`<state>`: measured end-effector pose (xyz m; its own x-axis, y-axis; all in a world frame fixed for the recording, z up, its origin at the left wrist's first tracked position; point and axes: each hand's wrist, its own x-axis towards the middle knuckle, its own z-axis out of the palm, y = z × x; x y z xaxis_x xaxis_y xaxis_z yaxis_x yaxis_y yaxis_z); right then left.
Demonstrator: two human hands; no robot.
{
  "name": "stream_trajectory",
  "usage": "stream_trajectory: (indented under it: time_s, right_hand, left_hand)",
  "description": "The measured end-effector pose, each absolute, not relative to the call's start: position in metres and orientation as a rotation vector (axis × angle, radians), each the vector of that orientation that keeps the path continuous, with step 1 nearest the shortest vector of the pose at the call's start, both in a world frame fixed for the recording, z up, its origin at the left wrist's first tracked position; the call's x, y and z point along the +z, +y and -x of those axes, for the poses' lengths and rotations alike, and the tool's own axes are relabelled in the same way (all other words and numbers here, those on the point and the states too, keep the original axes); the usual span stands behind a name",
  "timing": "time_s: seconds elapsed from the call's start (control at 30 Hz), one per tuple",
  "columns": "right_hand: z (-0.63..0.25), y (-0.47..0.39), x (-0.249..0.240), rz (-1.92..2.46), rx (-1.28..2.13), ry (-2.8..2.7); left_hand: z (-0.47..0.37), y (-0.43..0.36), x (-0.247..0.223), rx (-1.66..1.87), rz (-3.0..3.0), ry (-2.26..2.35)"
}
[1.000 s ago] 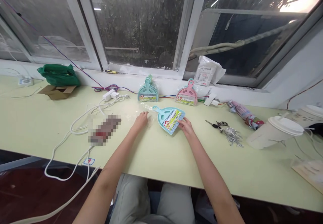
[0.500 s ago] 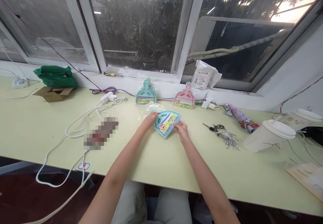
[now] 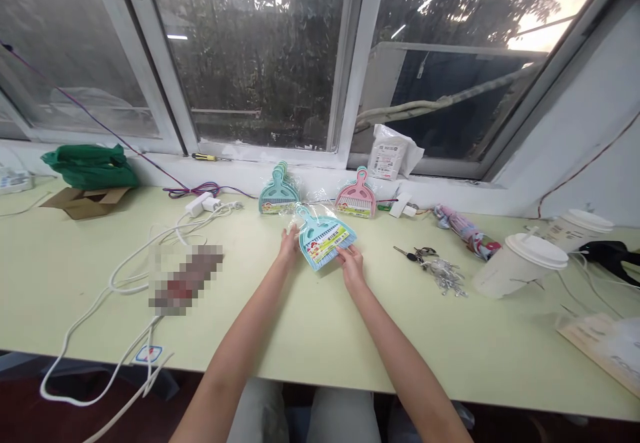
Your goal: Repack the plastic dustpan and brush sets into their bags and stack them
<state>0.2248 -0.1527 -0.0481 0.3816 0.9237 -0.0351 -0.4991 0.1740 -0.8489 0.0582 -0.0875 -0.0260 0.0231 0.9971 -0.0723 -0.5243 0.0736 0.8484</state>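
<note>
A light-blue mini dustpan and brush set (image 3: 327,238) is tilted above the table in front of me, its handle pointing away and to the left. Clear plastic wrap surrounds it, and a yellow label crosses the bristles. My right hand (image 3: 353,267) pinches its lower right edge. At the left edge is my left hand (image 3: 289,244), its fingers loosely apart; whether they touch the set is unclear. Behind stand a stack of teal dustpan sets (image 3: 278,191) and a stack of pink dustpan sets (image 3: 357,195), both leaning against the window wall.
White cables (image 3: 115,283) and a blurred-out object (image 3: 187,280) lie to the left. A green bag (image 3: 90,166) sits on a cardboard box (image 3: 85,204). On the right are keys (image 3: 425,256), a folded umbrella (image 3: 465,230) and paper cups (image 3: 520,264).
The dustpan set has turned so its handle points farther away from me. My left hand has slid off the handle area to the left edge. The view has shifted slightly right.
</note>
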Motion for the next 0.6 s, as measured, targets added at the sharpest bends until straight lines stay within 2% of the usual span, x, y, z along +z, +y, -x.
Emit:
stream_trajectory:
  time_s: [0.23, 0.6]
  right_hand:
    - [-0.228, -0.148, -0.049, 0.91, 0.955, -0.347]
    - [-0.233, -0.141, -0.054, 0.851, 1.197, -0.531]
  left_hand:
    - [-0.09, -0.113, -0.039, 1.022, -0.888, 0.588]
    - [-0.085, -0.108, -0.045, 1.22, -1.025, 0.739]
